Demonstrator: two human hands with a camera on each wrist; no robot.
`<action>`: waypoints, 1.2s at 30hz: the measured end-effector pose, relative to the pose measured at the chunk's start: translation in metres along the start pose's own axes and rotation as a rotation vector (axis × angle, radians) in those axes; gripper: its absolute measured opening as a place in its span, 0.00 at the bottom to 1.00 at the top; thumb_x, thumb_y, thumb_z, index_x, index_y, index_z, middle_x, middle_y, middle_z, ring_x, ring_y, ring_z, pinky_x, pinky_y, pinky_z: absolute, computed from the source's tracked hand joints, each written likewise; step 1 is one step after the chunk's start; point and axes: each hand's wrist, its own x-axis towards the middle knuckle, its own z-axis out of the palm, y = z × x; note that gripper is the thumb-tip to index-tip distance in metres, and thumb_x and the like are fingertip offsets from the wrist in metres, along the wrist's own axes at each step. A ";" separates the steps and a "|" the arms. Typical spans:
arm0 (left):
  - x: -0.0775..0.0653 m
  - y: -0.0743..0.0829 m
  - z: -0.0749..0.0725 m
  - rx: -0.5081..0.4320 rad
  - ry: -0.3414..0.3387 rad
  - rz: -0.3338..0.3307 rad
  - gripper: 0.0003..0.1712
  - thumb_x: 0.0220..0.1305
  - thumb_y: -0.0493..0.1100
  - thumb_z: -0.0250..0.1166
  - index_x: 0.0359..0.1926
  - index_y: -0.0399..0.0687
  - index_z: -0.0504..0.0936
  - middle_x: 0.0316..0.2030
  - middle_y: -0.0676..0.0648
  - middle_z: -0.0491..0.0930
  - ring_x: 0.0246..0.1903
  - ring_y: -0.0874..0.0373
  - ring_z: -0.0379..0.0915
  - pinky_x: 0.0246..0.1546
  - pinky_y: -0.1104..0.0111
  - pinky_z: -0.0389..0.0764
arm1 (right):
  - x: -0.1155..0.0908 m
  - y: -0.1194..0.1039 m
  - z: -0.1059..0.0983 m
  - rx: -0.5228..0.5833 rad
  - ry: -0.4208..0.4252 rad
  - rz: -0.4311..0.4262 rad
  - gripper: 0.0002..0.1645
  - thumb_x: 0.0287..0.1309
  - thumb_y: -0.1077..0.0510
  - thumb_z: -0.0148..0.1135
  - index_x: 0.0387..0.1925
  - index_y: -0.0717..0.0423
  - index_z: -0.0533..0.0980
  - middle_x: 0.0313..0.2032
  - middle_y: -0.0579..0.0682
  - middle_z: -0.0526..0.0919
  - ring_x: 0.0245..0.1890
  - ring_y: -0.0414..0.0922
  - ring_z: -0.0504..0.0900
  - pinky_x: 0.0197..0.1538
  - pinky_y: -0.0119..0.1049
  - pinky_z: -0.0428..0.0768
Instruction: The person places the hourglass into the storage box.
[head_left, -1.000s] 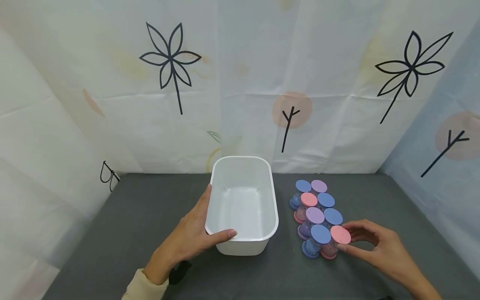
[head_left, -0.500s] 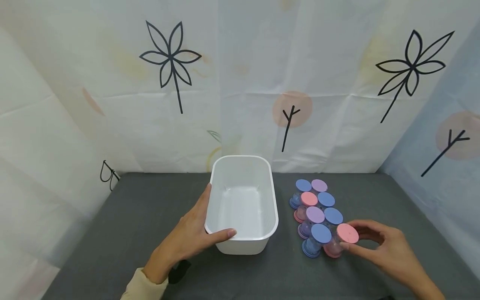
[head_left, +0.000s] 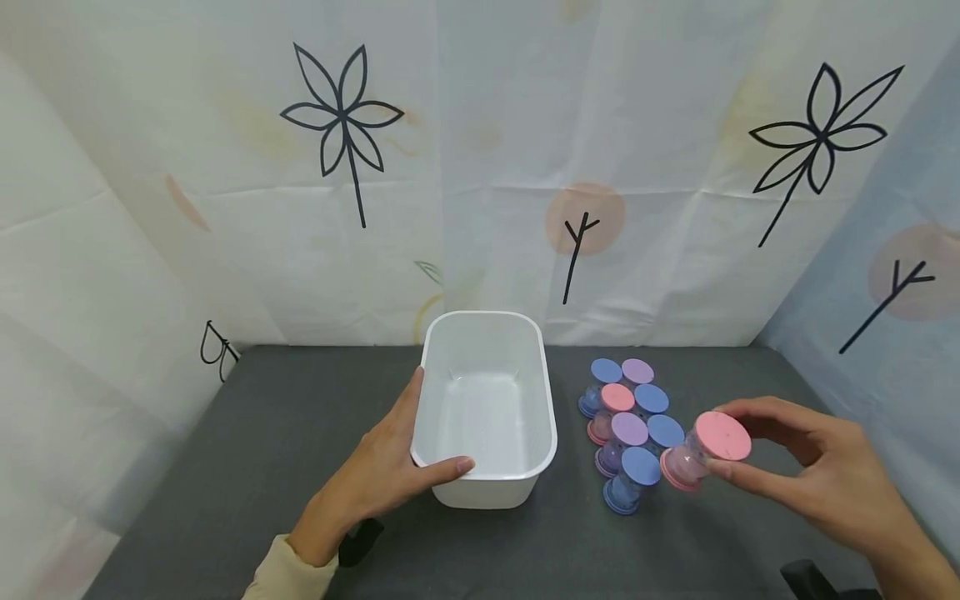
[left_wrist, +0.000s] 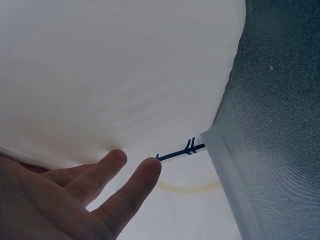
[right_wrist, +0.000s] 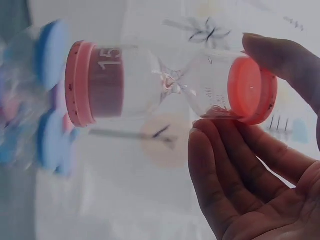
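Observation:
My right hand holds a pink-capped sand timer by its upper end, thumb on one side and fingers on the other. Tilted, the timer hangs above the table beside the other timers. In the right wrist view the sand timer has clear glass, a narrow waist, dark sand at one end and "15" printed there. My left hand grips a white plastic tub at its near left corner, thumb over the rim. The left wrist view shows fingers against the outer wall of the tub.
Several more sand timers with blue, purple and pink caps stand in two rows right of the tub. A dark grey cloth covers the table. Printed white curtain closes off the back and sides.
My right hand has pulled the near right pink sand timer away from the group, then lifted it up and to the right, tilting it. My left hand and the tub have stayed put.

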 end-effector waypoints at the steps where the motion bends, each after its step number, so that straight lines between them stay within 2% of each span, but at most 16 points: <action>1: 0.000 0.000 0.000 -0.004 0.001 0.004 0.73 0.48 0.75 0.73 0.82 0.64 0.36 0.76 0.54 0.54 0.55 0.48 0.74 0.48 0.53 0.77 | 0.004 -0.004 0.000 0.012 -0.009 -0.016 0.35 0.33 0.79 0.80 0.49 0.61 0.82 0.43 0.50 0.85 0.42 0.39 0.81 0.50 0.22 0.76; 8: 0.001 -0.001 0.000 -0.004 0.011 0.035 0.73 0.49 0.74 0.73 0.82 0.64 0.36 0.77 0.54 0.53 0.54 0.51 0.73 0.48 0.53 0.77 | 0.037 -0.031 0.009 0.093 -0.066 -0.107 0.35 0.32 0.79 0.81 0.48 0.59 0.82 0.42 0.50 0.85 0.42 0.42 0.82 0.50 0.25 0.77; 10: 0.001 -0.001 0.000 -0.005 0.010 0.039 0.73 0.49 0.74 0.74 0.82 0.64 0.36 0.77 0.55 0.52 0.54 0.52 0.73 0.48 0.53 0.77 | 0.047 -0.036 0.014 0.144 -0.065 -0.133 0.36 0.31 0.80 0.80 0.48 0.61 0.82 0.42 0.52 0.86 0.43 0.43 0.82 0.51 0.26 0.78; 14: 0.000 -0.001 0.000 0.005 0.010 0.044 0.73 0.49 0.74 0.73 0.82 0.63 0.36 0.78 0.54 0.50 0.56 0.49 0.73 0.49 0.52 0.77 | 0.069 -0.045 0.025 0.323 -0.076 -0.186 0.33 0.33 0.82 0.78 0.48 0.67 0.82 0.42 0.56 0.86 0.43 0.45 0.83 0.52 0.28 0.78; 17: 0.001 -0.001 0.000 0.004 0.011 0.046 0.73 0.50 0.74 0.73 0.82 0.63 0.36 0.78 0.53 0.50 0.56 0.47 0.73 0.49 0.52 0.77 | 0.085 -0.050 0.035 0.417 -0.090 -0.190 0.30 0.37 0.81 0.76 0.47 0.68 0.82 0.42 0.57 0.86 0.42 0.46 0.83 0.51 0.29 0.79; 25: 0.001 -0.001 0.001 0.001 0.015 0.035 0.73 0.47 0.75 0.73 0.82 0.66 0.36 0.76 0.58 0.52 0.54 0.55 0.73 0.48 0.54 0.78 | 0.118 -0.054 0.068 0.355 -0.106 -0.089 0.24 0.48 0.70 0.77 0.49 0.60 0.83 0.44 0.52 0.86 0.43 0.47 0.84 0.49 0.33 0.81; 30: 0.002 -0.001 0.002 -0.014 0.015 0.050 0.72 0.48 0.75 0.74 0.82 0.67 0.37 0.74 0.59 0.56 0.51 0.58 0.73 0.46 0.56 0.78 | 0.134 -0.055 0.086 0.408 -0.135 -0.013 0.21 0.51 0.65 0.78 0.49 0.58 0.84 0.43 0.52 0.86 0.43 0.49 0.85 0.48 0.37 0.82; 36: 0.003 -0.002 0.001 -0.034 0.012 0.063 0.72 0.48 0.73 0.74 0.82 0.68 0.37 0.68 0.61 0.61 0.47 0.61 0.74 0.43 0.60 0.80 | 0.155 -0.052 0.108 0.458 -0.168 0.028 0.21 0.52 0.61 0.78 0.49 0.58 0.83 0.43 0.52 0.87 0.43 0.50 0.86 0.48 0.40 0.83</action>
